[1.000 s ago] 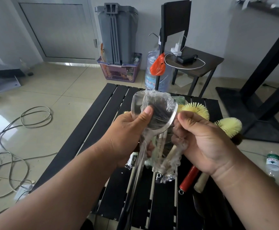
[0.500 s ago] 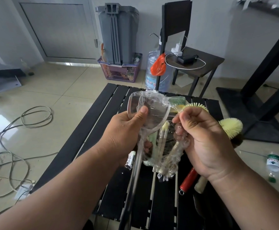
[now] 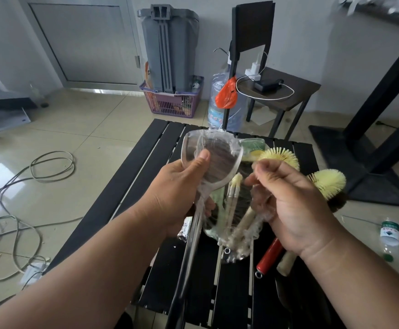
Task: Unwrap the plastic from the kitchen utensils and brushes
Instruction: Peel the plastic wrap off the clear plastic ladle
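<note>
My left hand (image 3: 177,193) grips a steel spatula (image 3: 217,160) by its neck, thumb on the blade, which is covered in clear plastic wrap (image 3: 208,141). Its long handle runs down toward me. My right hand (image 3: 295,200) pinches a stretched sheet of that plastic (image 3: 257,210) to the right of the blade. Beneath the sheet, thin pale brushes (image 3: 234,200) lie in a plastic bag on the black slatted table (image 3: 146,167). Two yellow bristle brushes (image 3: 326,181) with a red handle (image 3: 268,257) and a cream handle lie at the right.
A green and yellow sponge (image 3: 253,148) lies behind the spatula. Beyond the table stand a chair, a water jug (image 3: 217,108), a grey bin in a purple basket (image 3: 172,103) and a side table. Cables (image 3: 27,176) trail on the floor at left; a bottle (image 3: 389,236) lies at right.
My right hand has pulled away to the right and slightly down, stretching the plastic off the spatula blade. The left hand has tilted the blade a little left.
</note>
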